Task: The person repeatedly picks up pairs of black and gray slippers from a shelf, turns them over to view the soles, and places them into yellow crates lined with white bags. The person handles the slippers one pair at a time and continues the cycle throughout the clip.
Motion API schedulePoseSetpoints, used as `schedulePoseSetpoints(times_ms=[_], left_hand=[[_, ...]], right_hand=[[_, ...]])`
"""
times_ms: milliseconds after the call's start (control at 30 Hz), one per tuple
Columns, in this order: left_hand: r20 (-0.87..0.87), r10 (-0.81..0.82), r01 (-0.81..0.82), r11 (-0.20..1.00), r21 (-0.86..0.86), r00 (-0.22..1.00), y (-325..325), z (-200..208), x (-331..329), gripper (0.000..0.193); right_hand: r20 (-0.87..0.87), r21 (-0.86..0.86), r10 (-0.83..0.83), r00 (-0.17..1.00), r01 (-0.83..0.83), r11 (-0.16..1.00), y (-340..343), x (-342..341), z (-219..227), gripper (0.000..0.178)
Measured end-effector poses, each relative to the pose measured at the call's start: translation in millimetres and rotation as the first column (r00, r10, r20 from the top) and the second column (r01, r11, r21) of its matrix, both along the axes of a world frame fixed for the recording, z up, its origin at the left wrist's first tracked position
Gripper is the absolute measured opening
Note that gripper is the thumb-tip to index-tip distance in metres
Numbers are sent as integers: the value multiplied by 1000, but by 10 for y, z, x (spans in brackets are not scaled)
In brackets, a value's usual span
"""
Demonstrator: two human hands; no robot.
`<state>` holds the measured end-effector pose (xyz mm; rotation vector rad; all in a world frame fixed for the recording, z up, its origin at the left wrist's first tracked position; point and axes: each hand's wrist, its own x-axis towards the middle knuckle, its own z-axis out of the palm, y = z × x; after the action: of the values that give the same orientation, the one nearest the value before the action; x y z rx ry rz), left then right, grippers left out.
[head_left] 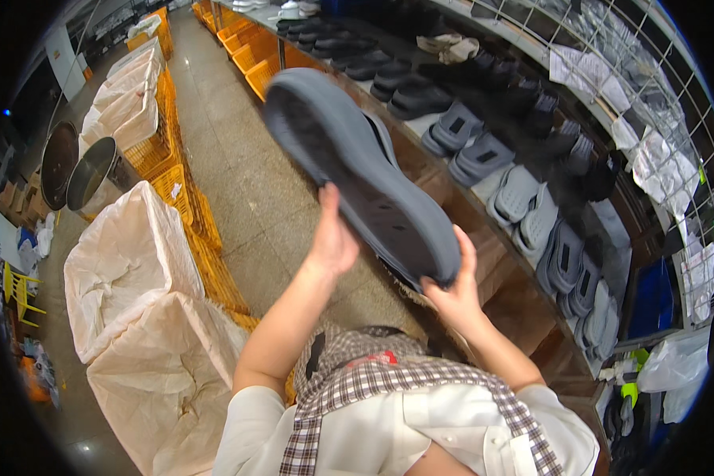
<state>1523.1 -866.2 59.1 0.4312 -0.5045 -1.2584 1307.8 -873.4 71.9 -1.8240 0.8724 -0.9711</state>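
Note:
A grey slipper [365, 170] is raised in front of me, tilted, with its dark-centred underside turned toward me and slightly blurred. Part of its upper shows behind the far side edge. My left hand [337, 238] grips it by the near side edge, thumb up along the rim. At the lower right end, my right hand [456, 287] is closed round the tip, thumb on one side and fingers on the other. The inside of the slipper is hidden.
On my right, a long shelf holds grey slippers [481, 157], pale grey clogs [516, 194] and black footwear [420, 99]. Cloth-lined baskets [131, 266] line the left, beside a metal bucket [103, 190]. Orange crates [250, 55] stand farther ahead. Wire mesh [694, 103] rises above the shelf.

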Motion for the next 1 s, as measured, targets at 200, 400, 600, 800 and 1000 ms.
schedulePoseSetpoints(times_ms=[200,400,600,800,1000], left_hand=[[-125,84,-95,992,-79,989,167,-302,377,57],[-151,-8,-22,981,-191,988,423,-254,353,46],[-198,-51,45,998,-35,979,502,-205,199,46],[-229,-170,167,985,-34,958,501,-423,80,53],[-253,-132,171,976,138,958,501,-560,46,58]], right_hand=[[-161,-579,141,977,-209,788,115,318,-137,113],[-82,-509,484,871,-454,731,74,385,-99,97],[312,55,482,818,-522,851,42,412,-44,68],[315,149,388,866,-448,881,-50,477,14,60],[338,275,321,885,-419,865,-50,510,-11,58]])
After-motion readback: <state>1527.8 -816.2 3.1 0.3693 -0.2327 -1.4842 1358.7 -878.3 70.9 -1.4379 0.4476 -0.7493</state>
